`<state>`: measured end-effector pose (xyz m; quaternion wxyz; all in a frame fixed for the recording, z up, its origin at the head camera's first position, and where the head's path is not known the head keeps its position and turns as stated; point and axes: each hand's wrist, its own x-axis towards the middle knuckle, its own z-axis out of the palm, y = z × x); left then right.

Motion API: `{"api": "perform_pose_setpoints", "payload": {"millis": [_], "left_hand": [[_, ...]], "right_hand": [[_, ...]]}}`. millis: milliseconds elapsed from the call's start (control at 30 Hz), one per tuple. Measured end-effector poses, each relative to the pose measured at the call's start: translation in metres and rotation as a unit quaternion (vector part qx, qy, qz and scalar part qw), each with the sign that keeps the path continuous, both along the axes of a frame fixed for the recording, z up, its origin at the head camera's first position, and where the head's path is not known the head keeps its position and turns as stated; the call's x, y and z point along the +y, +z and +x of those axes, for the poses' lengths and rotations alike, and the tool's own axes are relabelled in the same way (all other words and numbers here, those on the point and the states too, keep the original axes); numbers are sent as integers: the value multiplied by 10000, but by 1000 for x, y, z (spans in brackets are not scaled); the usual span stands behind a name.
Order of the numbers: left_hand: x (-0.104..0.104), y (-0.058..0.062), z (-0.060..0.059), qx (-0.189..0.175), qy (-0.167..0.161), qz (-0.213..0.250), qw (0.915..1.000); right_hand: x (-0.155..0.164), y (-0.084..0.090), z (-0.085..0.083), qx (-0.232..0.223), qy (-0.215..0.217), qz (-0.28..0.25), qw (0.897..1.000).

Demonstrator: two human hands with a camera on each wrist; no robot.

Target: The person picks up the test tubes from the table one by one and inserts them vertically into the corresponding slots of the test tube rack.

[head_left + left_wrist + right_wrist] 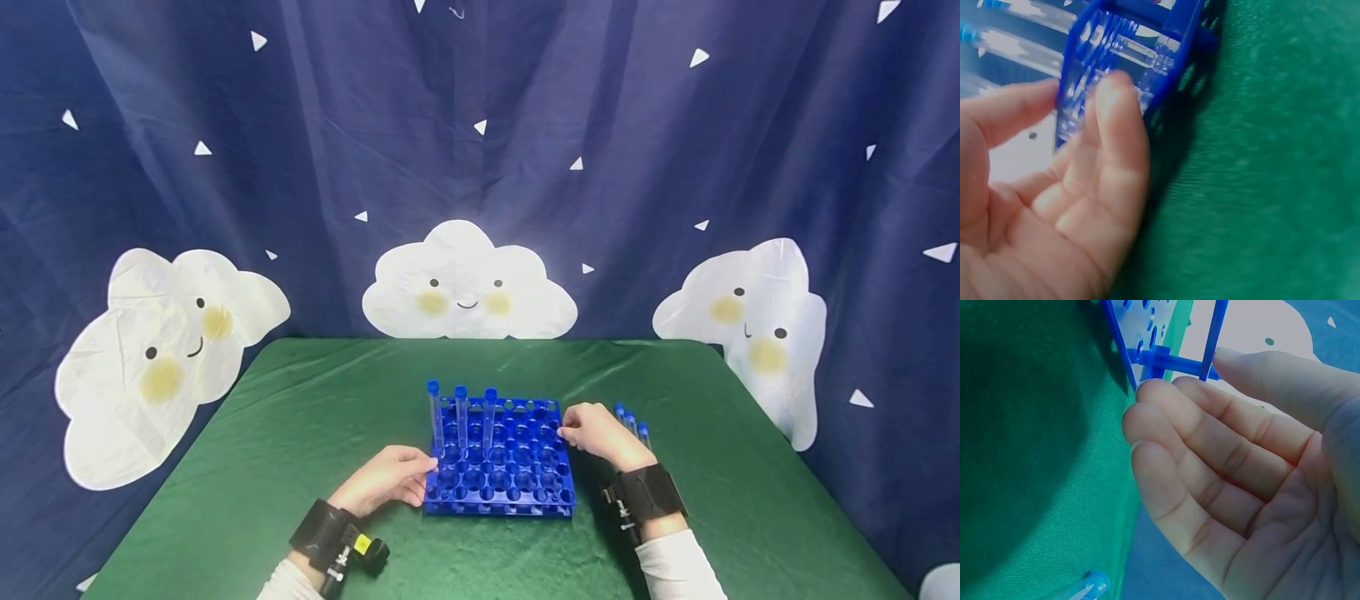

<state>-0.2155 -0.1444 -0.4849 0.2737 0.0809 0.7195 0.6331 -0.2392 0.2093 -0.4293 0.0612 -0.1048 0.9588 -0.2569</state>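
- Behind everything hangs a navy curtain (480,175) printed with smiling white clouds (468,287), and in front of it spreads a green-covered table (337,392).
- Centre stage on that table sits the blue rack (498,502), flat, its grid of round holes facing up; it lies right between the left hand (384,481) and the right hand (604,435), and which of its sides is longer, I can't call from here.
- In its left half, three standing tubes (462,423) with blue caps line up left to right, long axes upright, the left hand nearer to them.
- Here's that left hand at the rack's near left side: thumb on the upper edge, fingers bent against the side, gripping the rack.
- Across to the right hand, set farther along the right side, thumb and curled fingers pinching the rack's upper edge.
- Just beyond it, three outer tubes (631,420) show caps toward the far side, partly hidden by the wrist; the right hand is clearly nearer.
- Outermost, black wrist straps (322,533) and white sleeves (678,568).
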Motion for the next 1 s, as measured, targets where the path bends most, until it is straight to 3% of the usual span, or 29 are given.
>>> {"api": "perform_pose_setpoints", "payload": {"millis": [133, 267, 400, 733, 1000], "left_hand": [[-6, -9, -2, -325, -287, 576, 9974], [-9, -14, -4, -317, -516, 803, 9949], [-10, -16, -5, -202, -659, 872, 9938], [-10, -17, -6, -84, -659, 872, 9940], [-10, -17, -6, -75, -649, 856, 9942]], "right_hand": [[0, -2, 1, 49, 83, -9, 10000], [1, -2, 0, 102, 139, 35, 9998], [2, -1, 0, 162, 169, 84, 9997], [7, 2, -1, 261, 306, -5, 9992], [30, 8, -2, 584, -74, -223, 9980]]}}
